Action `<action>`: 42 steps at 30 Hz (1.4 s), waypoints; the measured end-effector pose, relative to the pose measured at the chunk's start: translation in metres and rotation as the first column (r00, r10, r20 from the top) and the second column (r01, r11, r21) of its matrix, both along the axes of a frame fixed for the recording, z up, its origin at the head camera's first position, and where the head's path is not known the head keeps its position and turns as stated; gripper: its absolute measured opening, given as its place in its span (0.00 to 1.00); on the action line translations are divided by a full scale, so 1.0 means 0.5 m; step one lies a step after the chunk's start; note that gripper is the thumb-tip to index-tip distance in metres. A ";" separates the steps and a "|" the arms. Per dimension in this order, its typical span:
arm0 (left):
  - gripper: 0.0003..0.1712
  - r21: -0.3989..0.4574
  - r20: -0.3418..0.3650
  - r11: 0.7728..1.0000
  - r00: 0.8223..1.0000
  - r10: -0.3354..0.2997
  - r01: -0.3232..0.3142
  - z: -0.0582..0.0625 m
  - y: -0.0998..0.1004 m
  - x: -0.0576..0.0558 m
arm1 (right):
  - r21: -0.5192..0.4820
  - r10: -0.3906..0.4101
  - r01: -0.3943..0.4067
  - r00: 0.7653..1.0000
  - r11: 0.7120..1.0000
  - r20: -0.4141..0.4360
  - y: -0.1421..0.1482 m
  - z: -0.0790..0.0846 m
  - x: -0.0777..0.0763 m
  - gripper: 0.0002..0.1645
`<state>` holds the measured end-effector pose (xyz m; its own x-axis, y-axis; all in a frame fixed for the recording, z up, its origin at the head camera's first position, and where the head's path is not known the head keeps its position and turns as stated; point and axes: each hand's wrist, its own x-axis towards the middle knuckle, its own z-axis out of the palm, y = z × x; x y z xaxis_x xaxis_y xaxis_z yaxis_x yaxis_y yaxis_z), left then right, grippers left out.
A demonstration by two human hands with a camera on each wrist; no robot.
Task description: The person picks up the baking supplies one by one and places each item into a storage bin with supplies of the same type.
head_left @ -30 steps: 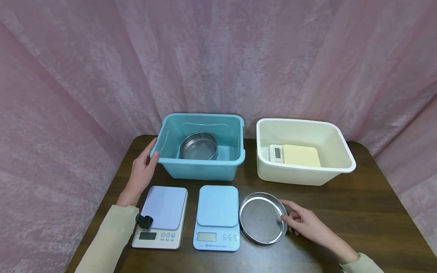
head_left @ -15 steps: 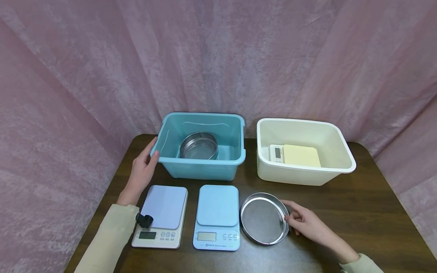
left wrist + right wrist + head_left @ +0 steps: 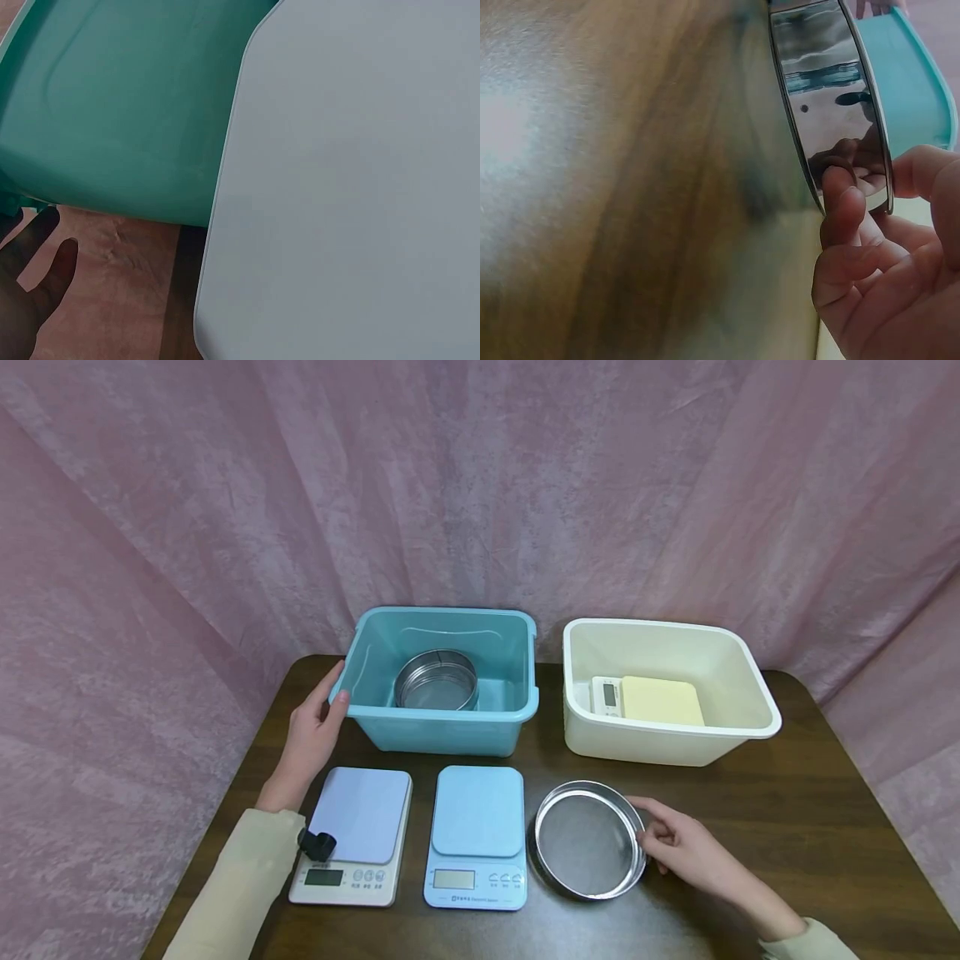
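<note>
In the head view my right hand [image 3: 684, 852] pinches the right rim of a round metal sieve [image 3: 585, 845]. The right wrist view shows thumb and fingers about the sieve's shiny wall [image 3: 829, 97], close over the table. My left hand [image 3: 309, 737] rests at the left front corner of a blue plastic bin [image 3: 442, 737], thumb and fingers spread and fairly straight along its rim. Inside that bin lies a second metal sieve [image 3: 437, 685]. A pale blue kitchen scale [image 3: 478, 814] is left of the held sieve; a white scale with a lavender plate [image 3: 363, 814] lies under the left forearm.
A cream bin [image 3: 667, 747] stands at the back right with a yellow-plated scale [image 3: 662, 700] in it. The dark wooden table [image 3: 817, 827] ends at a pink curtain [image 3: 480, 485] behind the bins.
My right hand has shifted a little to the right with the sieve, widening the gap to the pale blue scale. The left hand stays at the blue bin.
</note>
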<state>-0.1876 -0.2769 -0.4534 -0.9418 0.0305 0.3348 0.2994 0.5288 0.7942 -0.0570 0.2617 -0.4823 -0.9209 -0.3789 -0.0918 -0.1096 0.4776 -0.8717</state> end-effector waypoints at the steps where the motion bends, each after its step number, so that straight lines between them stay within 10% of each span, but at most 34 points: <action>1: 0.31 0.000 -0.001 1.000 1.000 0.001 -0.001 0.000 0.000 0.000 | -0.003 0.000 0.000 1.000 1.000 -0.007 0.002 0.003 0.000 0.30; 42: 0.31 -0.014 0.007 1.000 1.000 0.001 0.000 0.003 0.001 0.001 | 0.115 0.066 -0.044 0.978 0.992 -0.197 -0.027 0.240 -0.048 0.34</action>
<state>-0.1872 -0.2765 -0.4518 -0.9443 0.0348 0.3274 0.2933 0.5403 0.7887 -0.0809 0.2483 -0.3624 -0.9027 -0.4276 0.0481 -0.3050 0.5570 -0.7725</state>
